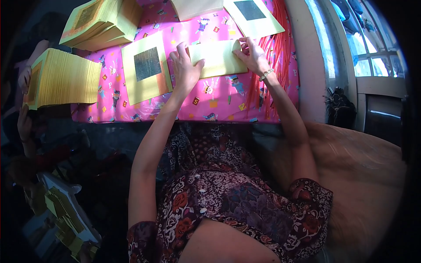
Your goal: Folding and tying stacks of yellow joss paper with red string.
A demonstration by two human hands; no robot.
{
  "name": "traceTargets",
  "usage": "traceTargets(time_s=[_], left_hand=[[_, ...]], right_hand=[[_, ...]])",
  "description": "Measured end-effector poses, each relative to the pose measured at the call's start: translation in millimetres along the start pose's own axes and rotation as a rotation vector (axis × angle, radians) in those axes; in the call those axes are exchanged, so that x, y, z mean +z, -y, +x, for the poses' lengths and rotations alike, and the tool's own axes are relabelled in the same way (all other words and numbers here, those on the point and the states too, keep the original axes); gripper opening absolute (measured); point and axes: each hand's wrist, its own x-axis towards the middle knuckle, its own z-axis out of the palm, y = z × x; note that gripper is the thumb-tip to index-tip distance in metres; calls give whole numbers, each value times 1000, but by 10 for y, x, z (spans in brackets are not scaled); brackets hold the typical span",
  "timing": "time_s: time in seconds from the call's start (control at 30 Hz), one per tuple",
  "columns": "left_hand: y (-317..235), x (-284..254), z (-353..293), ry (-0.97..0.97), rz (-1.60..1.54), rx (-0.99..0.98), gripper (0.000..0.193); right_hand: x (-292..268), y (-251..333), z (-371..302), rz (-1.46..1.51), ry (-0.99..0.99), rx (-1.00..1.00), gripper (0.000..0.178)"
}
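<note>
A folded sheet of yellow paper lies crosswise on the pink patterned tablecloth, bright with sunlight. My left hand is at its left end, fingers apart and the thumb resting against the paper. At the right end, my right hand, a beaded bracelet on its wrist, pinches the paper's edge between thumb and fingers. Left of my left hand is a flat yellow sheet with a dark square and an orange band. Another such sheet lies beyond my right hand.
Thick stacks of yellow paper stand at the far left and the near left; another person's hand touches the nearer one. Red strands hang along the table's right side, beside a wall. More yellow paper lies at lower left.
</note>
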Motion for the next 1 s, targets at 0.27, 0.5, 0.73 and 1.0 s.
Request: traceTargets(time_s=[0.27, 0.5, 0.73, 1.0], left_hand=[[-39, 109, -117, 22, 237, 236, 14], [-5, 167, -90, 79, 410, 289, 14], [-65, 172, -100, 99, 357, 221, 14], [137, -285, -64, 267, -185, 203, 20]], right_hand=[[10, 51, 4, -51, -50, -60, 43], [35, 118, -8, -323, -88, -138, 43], [234, 222, -179, -715, -176, -285, 24], [-11, 217, -57, -444, -50, -335, 16]])
